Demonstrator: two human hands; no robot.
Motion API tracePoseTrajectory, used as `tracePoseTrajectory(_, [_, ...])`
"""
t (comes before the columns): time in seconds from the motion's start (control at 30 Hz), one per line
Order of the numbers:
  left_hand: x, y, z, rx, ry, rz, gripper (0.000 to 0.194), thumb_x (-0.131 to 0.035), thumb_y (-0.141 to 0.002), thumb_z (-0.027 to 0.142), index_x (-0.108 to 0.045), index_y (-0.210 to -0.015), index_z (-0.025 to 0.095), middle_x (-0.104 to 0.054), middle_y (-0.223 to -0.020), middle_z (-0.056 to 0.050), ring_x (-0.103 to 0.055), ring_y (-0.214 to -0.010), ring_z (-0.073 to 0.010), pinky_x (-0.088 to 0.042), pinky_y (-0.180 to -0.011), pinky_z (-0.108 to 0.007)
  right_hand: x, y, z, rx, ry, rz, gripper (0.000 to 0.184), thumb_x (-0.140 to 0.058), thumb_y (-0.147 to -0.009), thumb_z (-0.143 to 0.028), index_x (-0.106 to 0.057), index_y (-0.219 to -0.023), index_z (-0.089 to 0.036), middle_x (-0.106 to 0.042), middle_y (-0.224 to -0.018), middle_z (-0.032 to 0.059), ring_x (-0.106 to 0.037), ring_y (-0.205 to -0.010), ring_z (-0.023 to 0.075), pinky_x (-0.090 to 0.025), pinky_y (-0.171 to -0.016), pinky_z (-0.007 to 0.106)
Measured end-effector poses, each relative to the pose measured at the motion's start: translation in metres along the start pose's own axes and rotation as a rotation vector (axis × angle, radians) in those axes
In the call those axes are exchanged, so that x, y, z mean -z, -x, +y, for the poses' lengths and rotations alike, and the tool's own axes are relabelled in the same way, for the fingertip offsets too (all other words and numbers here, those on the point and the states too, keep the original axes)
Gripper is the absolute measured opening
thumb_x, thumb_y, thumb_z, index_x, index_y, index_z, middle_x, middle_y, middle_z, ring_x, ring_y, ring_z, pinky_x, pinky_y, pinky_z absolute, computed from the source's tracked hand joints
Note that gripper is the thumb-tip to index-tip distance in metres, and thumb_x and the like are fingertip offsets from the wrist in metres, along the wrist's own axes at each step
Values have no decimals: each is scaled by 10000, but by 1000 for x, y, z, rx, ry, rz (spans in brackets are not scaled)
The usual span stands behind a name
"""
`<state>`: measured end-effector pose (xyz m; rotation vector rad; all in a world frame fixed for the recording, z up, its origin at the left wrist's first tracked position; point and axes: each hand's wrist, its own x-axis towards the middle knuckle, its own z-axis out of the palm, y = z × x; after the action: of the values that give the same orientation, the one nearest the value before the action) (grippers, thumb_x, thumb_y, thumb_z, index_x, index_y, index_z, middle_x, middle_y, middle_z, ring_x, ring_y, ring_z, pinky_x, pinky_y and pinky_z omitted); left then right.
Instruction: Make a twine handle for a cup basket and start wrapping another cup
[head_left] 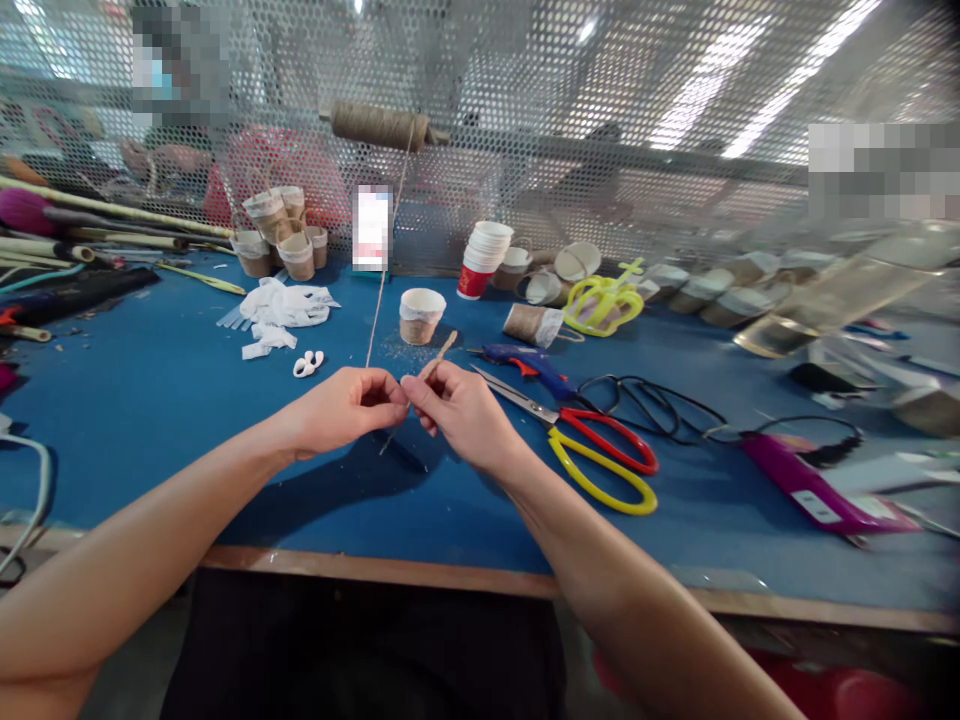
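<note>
My left hand (pixel 346 408) is closed in a pinch on a thin jute twine (pixel 379 300) that runs up to a spool (pixel 381 125) on a rod at the mesh wall. My right hand (pixel 459 408) is closed too, pinching a short twine-wrapped stick (pixel 442 352) that points up and away; its lower end pokes out below the two hands. The fingertips of both hands meet above the blue table (pixel 150 400). A twine-wrapped paper cup (pixel 420 314) stands just beyond them.
Red-and-yellow scissors (pixel 592 440) and a blue glue gun (pixel 525 362) lie right of my right hand. A purple tool (pixel 814 485) with a black cable lies further right. Stacked cups (pixel 484 258), a yellow crown (pixel 604 300) and white scraps (pixel 281 308) sit at the back. Another person works behind the mesh.
</note>
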<state>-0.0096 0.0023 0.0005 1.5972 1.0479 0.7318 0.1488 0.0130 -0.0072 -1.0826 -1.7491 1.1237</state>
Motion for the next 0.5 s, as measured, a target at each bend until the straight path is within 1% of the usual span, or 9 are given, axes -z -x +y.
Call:
tracePoseTrajectory(0.1, [-1, 1, 2, 17, 46, -10, 94, -557, -742, 235, -548, -753, 142, -617, -730, -2, -551, -689, -109, -403, -659, -254, -1, 0, 0, 2, -12, 1, 316, -550, -766, -448, -473, -652, -163, -484, -488, -49, -447, -413, 62, -355, -389, 191])
tracePoseTrajectory(0.23, [-1, 2, 4, 30, 75, -20, 80, -548, -747, 221, -542, -762, 142, -610, -700, 3, -528, -637, -95, -372, -591, -234, -1, 1, -1, 9, -21, 5, 319, -554, -762, -452, -477, -657, -161, -491, -500, -45, -451, -421, 63, -362, -397, 194])
tracePoseTrajectory(0.4, [-4, 3, 7, 26, 49, 16, 69, -539, -746, 202, -521, -719, 141, -571, -648, 22, -444, -549, -71, -315, -523, -220, -2, 2, -2, 27, -36, 12, 314, -560, -759, -446, -483, -656, -160, -490, -511, -48, -450, -423, 59, -366, -405, 197])
tracePoseTrajectory(0.5, [-5, 3, 8, 33, 65, 42, 63, -536, -740, 187, -516, -702, 141, -565, -638, 23, -441, -546, -72, -309, -520, -222, -2, 2, -1, 40, -46, 16, 299, -560, -767, -423, -487, -656, -156, -485, -515, -49, -447, -426, 55, -362, -406, 195])
